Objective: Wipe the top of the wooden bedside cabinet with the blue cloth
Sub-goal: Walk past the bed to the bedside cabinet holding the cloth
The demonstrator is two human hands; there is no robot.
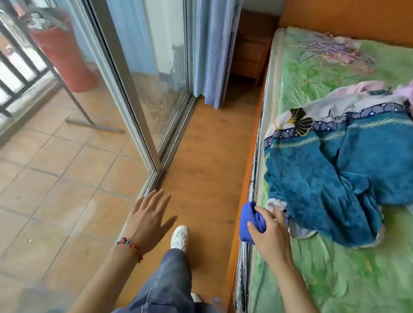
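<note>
Blue cloth (251, 221) sat bunched in the right hand (269, 236), fingers clamped on it; the left hand (148, 222) was spread, empty. The wooden bedside cabinet (251, 44), seemingly bare-topped, stood well ahead beside the bed (314, 274).

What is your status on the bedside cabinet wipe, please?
Right hand gripping blue cloth; left hand open, empty. Wooden bedside cabinet far ahead beside bed, not reached. Floor path looks clear; curtain hangs near cabinet.
</note>
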